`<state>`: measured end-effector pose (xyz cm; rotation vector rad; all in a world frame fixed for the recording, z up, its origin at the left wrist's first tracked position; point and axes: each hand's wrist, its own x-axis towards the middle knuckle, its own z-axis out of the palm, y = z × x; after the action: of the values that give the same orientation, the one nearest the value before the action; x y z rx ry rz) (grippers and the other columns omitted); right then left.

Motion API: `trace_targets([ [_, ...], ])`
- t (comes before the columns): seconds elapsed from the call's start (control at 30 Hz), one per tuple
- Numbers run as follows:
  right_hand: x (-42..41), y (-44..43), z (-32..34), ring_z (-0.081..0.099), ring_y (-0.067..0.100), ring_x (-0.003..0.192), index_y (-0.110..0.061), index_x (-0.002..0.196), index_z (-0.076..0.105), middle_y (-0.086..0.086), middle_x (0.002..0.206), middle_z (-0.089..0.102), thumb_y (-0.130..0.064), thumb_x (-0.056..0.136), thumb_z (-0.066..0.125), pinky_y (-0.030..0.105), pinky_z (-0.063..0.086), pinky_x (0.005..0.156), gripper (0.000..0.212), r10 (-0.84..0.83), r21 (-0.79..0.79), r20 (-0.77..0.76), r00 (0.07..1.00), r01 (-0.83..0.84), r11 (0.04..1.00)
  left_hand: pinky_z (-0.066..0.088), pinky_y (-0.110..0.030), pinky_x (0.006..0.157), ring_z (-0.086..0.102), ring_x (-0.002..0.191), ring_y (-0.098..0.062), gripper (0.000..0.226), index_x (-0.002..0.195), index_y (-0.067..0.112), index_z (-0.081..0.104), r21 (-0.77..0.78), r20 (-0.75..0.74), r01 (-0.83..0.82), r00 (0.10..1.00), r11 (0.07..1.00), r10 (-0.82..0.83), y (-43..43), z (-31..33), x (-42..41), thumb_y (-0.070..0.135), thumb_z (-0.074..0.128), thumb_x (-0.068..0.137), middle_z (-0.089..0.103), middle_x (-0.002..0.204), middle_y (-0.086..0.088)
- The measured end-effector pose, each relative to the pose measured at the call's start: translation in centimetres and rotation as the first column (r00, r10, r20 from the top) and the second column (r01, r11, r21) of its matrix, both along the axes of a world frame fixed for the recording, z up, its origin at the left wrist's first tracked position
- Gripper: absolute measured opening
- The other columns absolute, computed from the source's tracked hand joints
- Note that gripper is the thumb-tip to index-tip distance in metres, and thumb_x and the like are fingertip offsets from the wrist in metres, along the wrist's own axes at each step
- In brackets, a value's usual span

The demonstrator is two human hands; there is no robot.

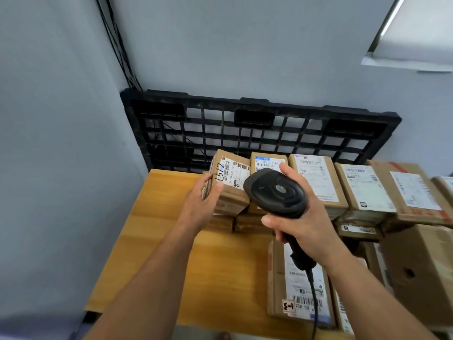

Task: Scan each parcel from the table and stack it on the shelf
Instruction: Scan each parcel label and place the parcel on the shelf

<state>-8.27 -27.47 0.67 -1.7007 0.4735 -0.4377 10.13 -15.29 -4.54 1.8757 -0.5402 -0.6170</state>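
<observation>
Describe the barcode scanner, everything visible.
The barcode scanner is black, looks like matte plastic, with a broad rounded head bearing a grey oval on its back. Its handle sits gripped in the right hand, head aimed toward the labelled parcels beyond. A black cable hangs from the handle base, crossing a nearer parcel.

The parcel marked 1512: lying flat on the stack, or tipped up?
Tipped up. The parcel marked 1512 tilts with its label face angled toward the scanner; the left hand grips its left edge.
</observation>
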Motion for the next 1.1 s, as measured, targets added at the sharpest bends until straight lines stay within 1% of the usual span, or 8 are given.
trace_targets([
  [0.1, 0.1, 0.0, -0.1, 0.063, 0.021, 0.056, -0.043, 0.145, 0.035, 0.006, 0.132, 0.053, 0.001, 0.071, 0.08, 0.035, 0.057, 0.055, 0.097, -0.002, 0.008, 0.006, 1.0, 0.002, 1.0, 0.055, -0.028, 0.079, 0.06, 0.099, -0.008, 0.045, 0.139, 0.036, 0.038, -0.052, -0.101, -0.028, 0.995, 0.998, 0.022, 0.0, -0.2, 0.1, 0.038, 0.053, 0.097, 0.058, 0.123, 0.007],
  [0.13, 0.1, -0.1, -0.2, 0.063, 0.021, 0.056, -0.042, 0.145, 0.035, 0.006, 0.132, 0.053, 0.001, 0.072, 0.081, 0.035, 0.057, 0.054, 0.097, -0.001, 0.01, 0.009, 1.0, 0.001, 1.0, 0.055, -0.033, 0.081, 0.061, 0.101, -0.012, 0.048, 0.14, 0.037, 0.039, -0.055, -0.132, -0.05, 0.99, 0.997, 0.042, 0.0, -0.2, 0.2, 0.037, 0.057, 0.095, 0.059, 0.124, 0.004],
  [0.23, -0.1, -0.3, -0.2, 0.061, 0.024, 0.054, -0.041, 0.146, 0.035, 0.008, 0.128, 0.056, 0.003, 0.073, 0.08, 0.035, 0.056, 0.053, 0.097, 0.001, 0.016, 0.011, 1.0, -0.001, 1.0, 0.054, -0.027, 0.069, 0.065, 0.096, -0.016, 0.052, 0.138, 0.032, 0.043, -0.07, -0.161, -0.077, 0.985, 0.995, 0.065, 0.2, 0.6, 1.0, 0.028, 0.065, 0.09, 0.063, 0.117, 0.0],
  [0.37, -0.9, -0.5, 0.2, 0.059, 0.027, 0.052, -0.04, 0.147, 0.034, 0.012, 0.119, 0.061, 0.003, 0.073, 0.08, 0.035, 0.055, 0.053, 0.097, 0.035, 0.052, 0.049, 0.998, -0.038, 0.998, 0.053, -0.018, 0.059, 0.064, 0.093, -0.015, 0.051, 0.133, 0.028, 0.05, -0.085, -0.105, -0.042, 0.994, 0.995, 0.033, 0.9, 2.6, 2.1, 0.017, 0.069, 0.087, 0.061, 0.111, -0.002],
  [0.67, -4.4, -0.5, 2.6, 0.057, 0.029, 0.05, -0.039, 0.147, 0.036, 0.01, 0.101, 0.065, -0.01, 0.063, 0.083, 0.036, 0.052, 0.05, 0.1, 0.152, 0.125, 0.175, 0.973, -0.175, 0.977, 0.054, -0.033, 0.081, 0.063, 0.097, -0.015, 0.039, 0.113, 0.039, 0.061, 0.023, 0.111, 0.058, 0.992, 0.998, -0.06, 2.6, 7.4, 1.7, 0.016, 0.071, 0.083, 0.064, 0.104, 0.006],
  [0.77, -5.7, -0.4, 3.3, 0.057, 0.029, 0.05, -0.039, 0.148, 0.035, 0.005, 0.094, 0.067, -0.009, 0.064, 0.083, 0.036, 0.052, 0.05, 0.102, 0.2, 0.116, 0.198, 0.96, -0.225, 0.967, 0.054, -0.032, 0.08, 0.063, 0.098, -0.015, 0.039, 0.115, 0.038, 0.06, 0.052, 0.156, 0.079, 0.984, 0.996, -0.086, 2.9, 9.1, 0.6, 0.015, 0.07, 0.084, 0.065, 0.106, 0.005],
  [0.9, -7.3, -0.4, 3.8, 0.058, 0.03, 0.051, -0.041, 0.145, 0.036, 0.008, 0.111, 0.067, -0.003, 0.066, 0.079, 0.038, 0.054, 0.051, 0.098, 0.218, 0.093, 0.204, 0.954, -0.241, 0.966, 0.054, -0.033, 0.082, 0.061, 0.098, -0.013, 0.039, 0.119, 0.034, 0.059, 0.065, 0.198, 0.072, 0.977, 0.995, -0.084, 3.3, 10.7, -1.3, 0.015, 0.069, 0.086, 0.064, 0.105, 0.005],
  [1.1, -10.3, -0.7, 4.1, 0.058, 0.029, 0.051, -0.039, 0.147, 0.035, 0.01, 0.116, 0.066, -0.001, 0.068, 0.078, 0.033, 0.053, 0.049, 0.098, 0.264, 0.098, 0.235, 0.935, -0.293, 0.951, 0.052, -0.029, 0.079, 0.059, 0.097, -0.01, 0.04, 0.121, 0.033, 0.057, 0.075, 0.237, 0.061, 0.969, 0.995, -0.078, 3.5, 11.8, -4.9, 0.015, 0.068, 0.087, 0.062, 0.103, 0.008],
])
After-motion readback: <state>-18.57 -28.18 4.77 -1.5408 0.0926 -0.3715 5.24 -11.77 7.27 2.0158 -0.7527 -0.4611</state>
